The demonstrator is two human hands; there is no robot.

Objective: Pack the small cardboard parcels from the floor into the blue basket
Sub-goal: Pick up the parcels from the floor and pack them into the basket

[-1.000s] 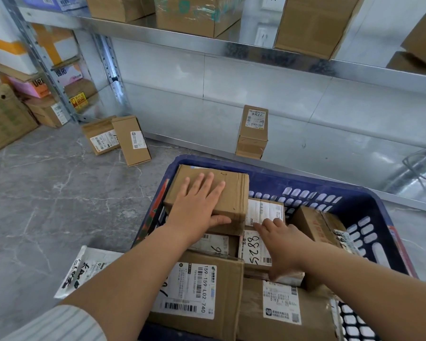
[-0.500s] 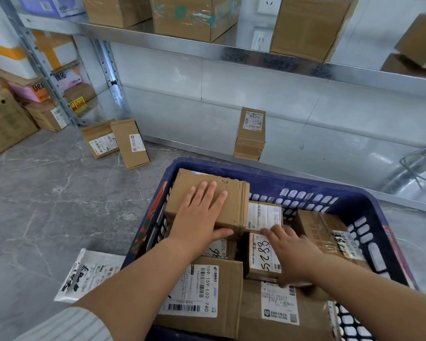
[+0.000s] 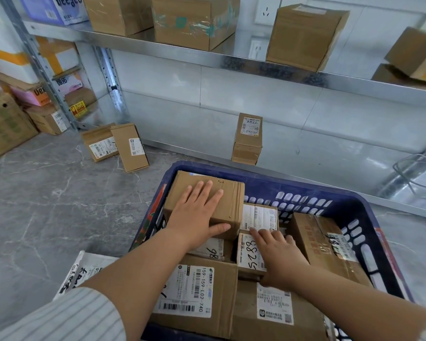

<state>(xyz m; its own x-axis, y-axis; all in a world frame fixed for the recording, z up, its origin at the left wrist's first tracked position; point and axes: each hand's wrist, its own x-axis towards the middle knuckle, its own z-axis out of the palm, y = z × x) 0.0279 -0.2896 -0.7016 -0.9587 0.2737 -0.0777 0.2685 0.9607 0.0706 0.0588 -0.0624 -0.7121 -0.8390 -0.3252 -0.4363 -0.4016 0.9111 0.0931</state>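
The blue basket (image 3: 305, 190) stands on the floor in front of me, filled with several cardboard parcels. My left hand (image 3: 197, 217) lies flat with straight fingers on top of a plain brown parcel (image 3: 231, 193) at the basket's far left corner, thumb against its near side. My right hand (image 3: 278, 254) rests on a small parcel with "5288" handwritten on its label (image 3: 247, 254), fingers extended over it. Two parcels (image 3: 130, 146) lie on the floor at the left, and one upright parcel (image 3: 247, 139) leans on the metal panel behind the basket.
A white printed mailer bag (image 3: 84, 269) lies on the floor left of the basket. Metal shelving (image 3: 207, 55) with larger boxes runs above. More cartons (image 3: 8, 124) are stacked at the far left. Grey marble floor (image 3: 47, 205) spreads to the left.
My left hand has stayed flat on the brown parcel, which has settled slightly lower in the corner. My right hand has shifted a little over the "5288" parcel.
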